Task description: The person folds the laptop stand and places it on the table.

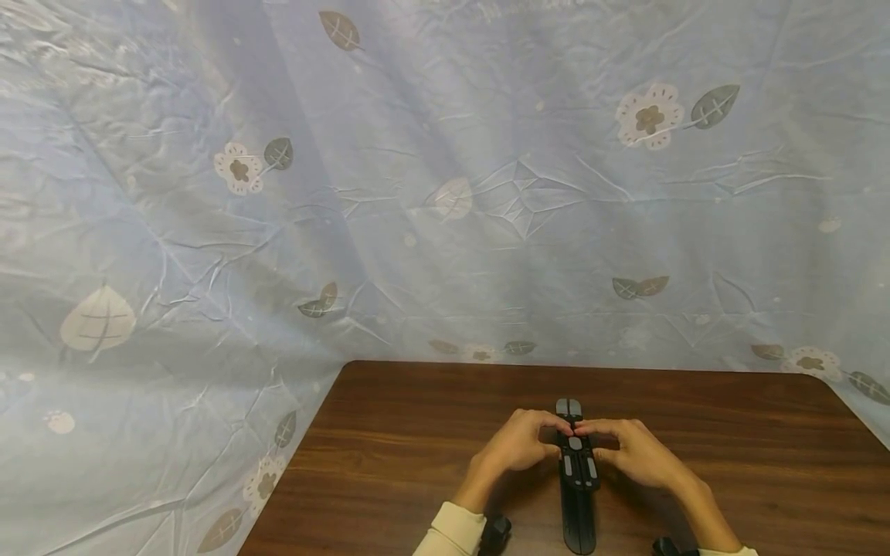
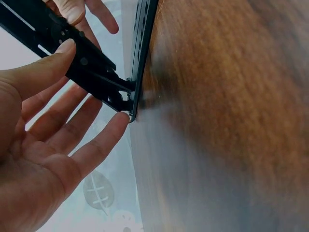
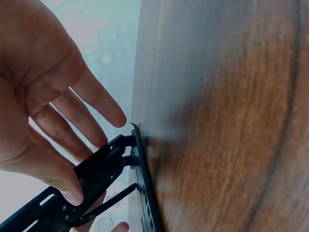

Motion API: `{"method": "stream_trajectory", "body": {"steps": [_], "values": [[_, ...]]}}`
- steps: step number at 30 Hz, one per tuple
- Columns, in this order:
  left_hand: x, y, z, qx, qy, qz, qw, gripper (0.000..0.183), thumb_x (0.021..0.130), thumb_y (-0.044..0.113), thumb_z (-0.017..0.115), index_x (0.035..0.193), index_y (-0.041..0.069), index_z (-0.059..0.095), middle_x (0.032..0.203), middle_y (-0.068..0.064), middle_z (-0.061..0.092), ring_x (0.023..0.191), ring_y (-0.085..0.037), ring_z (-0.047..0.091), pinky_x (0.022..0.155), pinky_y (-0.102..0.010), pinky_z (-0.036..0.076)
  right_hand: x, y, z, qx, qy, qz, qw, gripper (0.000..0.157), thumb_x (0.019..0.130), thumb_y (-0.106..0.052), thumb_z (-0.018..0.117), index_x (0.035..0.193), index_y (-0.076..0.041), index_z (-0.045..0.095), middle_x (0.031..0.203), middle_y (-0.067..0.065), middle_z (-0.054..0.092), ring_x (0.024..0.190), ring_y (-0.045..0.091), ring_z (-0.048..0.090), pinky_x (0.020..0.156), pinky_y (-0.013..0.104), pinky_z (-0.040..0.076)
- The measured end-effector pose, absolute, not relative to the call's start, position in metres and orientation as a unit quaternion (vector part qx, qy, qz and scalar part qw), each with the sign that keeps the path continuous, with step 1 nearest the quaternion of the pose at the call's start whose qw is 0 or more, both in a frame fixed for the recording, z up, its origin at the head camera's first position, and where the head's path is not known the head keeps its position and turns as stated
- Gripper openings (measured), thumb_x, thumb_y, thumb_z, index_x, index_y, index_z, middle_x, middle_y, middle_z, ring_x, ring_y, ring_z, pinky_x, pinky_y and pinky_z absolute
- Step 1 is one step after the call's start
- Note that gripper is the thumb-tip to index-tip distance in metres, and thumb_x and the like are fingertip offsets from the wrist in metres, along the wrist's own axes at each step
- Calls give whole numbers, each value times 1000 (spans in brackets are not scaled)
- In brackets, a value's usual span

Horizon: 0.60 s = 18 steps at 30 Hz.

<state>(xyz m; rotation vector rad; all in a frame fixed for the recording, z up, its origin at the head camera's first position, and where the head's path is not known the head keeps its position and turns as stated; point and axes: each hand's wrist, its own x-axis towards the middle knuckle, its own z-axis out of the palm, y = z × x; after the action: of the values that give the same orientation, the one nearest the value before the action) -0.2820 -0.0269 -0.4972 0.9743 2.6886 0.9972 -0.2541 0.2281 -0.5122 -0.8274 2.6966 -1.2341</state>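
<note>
A black folding laptop stand point(image 1: 579, 477) with grey pads is on the table, its slim lower plate point(image 1: 579, 525) lying lengthwise. The left wrist view shows its upper section point(image 2: 89, 72) tilted up from that plate on hinges, and a thin strut point(image 3: 113, 199) runs between them in the right wrist view. My left hand point(image 1: 518, 444) holds the upper section from the left, thumb on the near face and fingers behind. From the right, my right hand point(image 1: 636, 455) grips the same section, its thumb pressed on it. Both hands' index fingertips nearly meet at the middle.
The brown wooden table point(image 1: 417, 463) has rounded far corners. Behind it and along the left hangs a pale, creased sheet point(image 1: 431, 255) printed with leaves and flowers. Black wrist devices point(image 1: 495, 533) are partly visible near the sleeves.
</note>
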Motion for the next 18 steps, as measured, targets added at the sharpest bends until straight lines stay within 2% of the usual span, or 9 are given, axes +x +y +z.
{"method": "stream_trajectory", "body": {"steps": [7, 13, 18], "values": [[-282, -29, -499, 344, 885, 307, 62, 34, 89, 12, 88, 123, 17, 81, 134, 4, 77, 131, -14, 68, 114, -29, 54, -252, 227, -513, -271, 881, -385, 41, 37, 97, -11, 78, 134, -8, 74, 148, 17, 67, 137, 54, 59, 109, 74, 49], [-282, -30, -499, 360, 884, 289, 69, 37, 87, 10, 90, 122, 17, 81, 136, 2, 76, 133, -15, 67, 113, -28, 54, -250, 225, -512, -286, 885, -365, 40, 38, 95, -12, 80, 133, -9, 75, 147, 17, 68, 137, 52, 60, 108, 70, 51], [-282, -30, -499, 365, 889, 261, 94, 39, 88, 16, 90, 126, 19, 80, 140, 4, 74, 136, -15, 65, 114, -30, 53, -248, 224, -510, -301, 878, -364, 73, 43, 94, -16, 83, 134, -8, 73, 150, 24, 63, 137, 57, 56, 107, 74, 50]]}}
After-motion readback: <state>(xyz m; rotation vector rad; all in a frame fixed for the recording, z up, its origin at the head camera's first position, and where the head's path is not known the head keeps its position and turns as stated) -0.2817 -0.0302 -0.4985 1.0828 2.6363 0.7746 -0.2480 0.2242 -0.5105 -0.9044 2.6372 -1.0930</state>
